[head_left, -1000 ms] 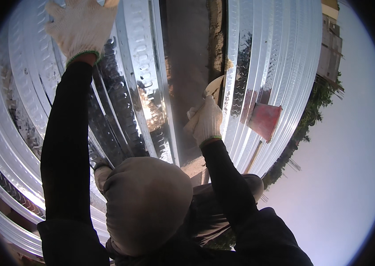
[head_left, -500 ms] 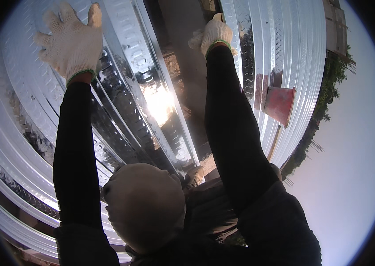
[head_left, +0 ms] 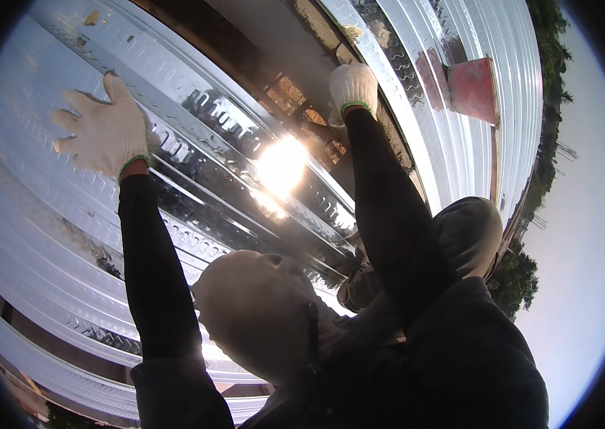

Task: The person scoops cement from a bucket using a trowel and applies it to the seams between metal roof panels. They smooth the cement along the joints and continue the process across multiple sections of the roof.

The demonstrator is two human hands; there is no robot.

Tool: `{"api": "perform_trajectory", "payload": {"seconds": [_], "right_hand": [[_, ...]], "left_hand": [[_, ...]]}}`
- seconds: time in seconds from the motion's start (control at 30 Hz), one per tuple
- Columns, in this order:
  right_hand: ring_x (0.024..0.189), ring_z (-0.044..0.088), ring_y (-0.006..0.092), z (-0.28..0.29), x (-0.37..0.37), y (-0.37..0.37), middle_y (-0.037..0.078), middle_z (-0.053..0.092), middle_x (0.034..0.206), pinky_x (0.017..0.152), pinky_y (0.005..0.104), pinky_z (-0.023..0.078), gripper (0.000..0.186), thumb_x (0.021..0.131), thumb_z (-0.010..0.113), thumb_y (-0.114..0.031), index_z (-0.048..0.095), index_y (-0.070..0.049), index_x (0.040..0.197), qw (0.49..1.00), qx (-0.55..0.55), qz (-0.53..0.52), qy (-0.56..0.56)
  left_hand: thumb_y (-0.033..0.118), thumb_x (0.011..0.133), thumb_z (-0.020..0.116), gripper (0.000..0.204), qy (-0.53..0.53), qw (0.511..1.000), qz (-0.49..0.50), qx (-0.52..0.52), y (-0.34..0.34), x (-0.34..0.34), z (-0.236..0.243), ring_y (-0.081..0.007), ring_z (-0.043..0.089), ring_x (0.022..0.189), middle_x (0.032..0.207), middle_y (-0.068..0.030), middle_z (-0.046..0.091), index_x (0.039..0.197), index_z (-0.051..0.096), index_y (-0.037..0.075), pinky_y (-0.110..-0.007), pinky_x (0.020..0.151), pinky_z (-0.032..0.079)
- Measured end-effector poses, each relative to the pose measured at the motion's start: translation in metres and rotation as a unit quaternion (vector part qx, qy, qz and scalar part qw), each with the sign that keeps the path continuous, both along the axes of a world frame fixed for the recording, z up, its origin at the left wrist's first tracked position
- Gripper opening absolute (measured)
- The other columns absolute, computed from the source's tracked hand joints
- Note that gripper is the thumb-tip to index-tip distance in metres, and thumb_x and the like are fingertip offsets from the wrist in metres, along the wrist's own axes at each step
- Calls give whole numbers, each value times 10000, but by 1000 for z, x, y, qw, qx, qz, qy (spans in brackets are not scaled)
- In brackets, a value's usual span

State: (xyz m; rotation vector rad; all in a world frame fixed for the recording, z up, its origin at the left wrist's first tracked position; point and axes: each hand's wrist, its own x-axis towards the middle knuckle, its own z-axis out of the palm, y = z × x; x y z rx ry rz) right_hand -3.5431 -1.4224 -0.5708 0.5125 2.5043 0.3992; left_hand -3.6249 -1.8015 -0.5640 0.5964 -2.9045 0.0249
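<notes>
My left hand wears a pale knitted glove. Its fingers are spread over a shiny ribbed metal decking sheet, palm down, apparently flat on it. My right hand, gloved alike, is at the far side of a dark gap between sheets, by the edge of a grey beam. Its fingers curl out of sight, and what they grip, if anything, is hidden. Embossed ribs run along the sheets, and sun glare whitens the middle one. Both arms are in black sleeves.
My bent knees fill the lower middle, with a shoe beside them. A red tapered bucket-like object stands on the right-hand decking, a thin stick near it. Brown openwork shows through the gap. Trees and sky lie beyond the right edge.
The view has turned, so the sheets now slant more. My left hand appears lower over the sheet, still spread. The right stays curled by the gap, its thumb side less visible.
</notes>
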Motion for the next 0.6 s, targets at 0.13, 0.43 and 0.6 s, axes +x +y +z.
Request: {"api": "perform_trajectory", "payload": {"seconds": [0.13,0.43,0.6], "right_hand": [[1039,841,300,-41,18,24,118,865,1110,842,397,652,177,998,760,-217,904,-131,1055,984,-57,-104,131],[1082,840,279,-39,-225,-54,106,871,1152,897,414,674,197,1023,800,-276,889,-124,1111,979,-115,-4,171],[1132,831,296,-1,-303,-102,106,860,1225,950,436,667,258,1000,834,-321,891,-138,1172,984,-39,131,114]], "left_hand": [[725,1126,361,839,-72,997,5,11,13,-5,15,-637,457,1494,1705,-272,412,1652,485,83,-699,1062,544],[632,1137,494,756,-2,1000,5,4,4,-4,14,-612,478,1444,1727,-277,408,1642,509,69,-697,1036,531],[618,1116,546,763,-24,1000,11,9,4,-8,23,-616,482,1437,1717,-292,416,1628,517,53,-696,1025,536]]}}
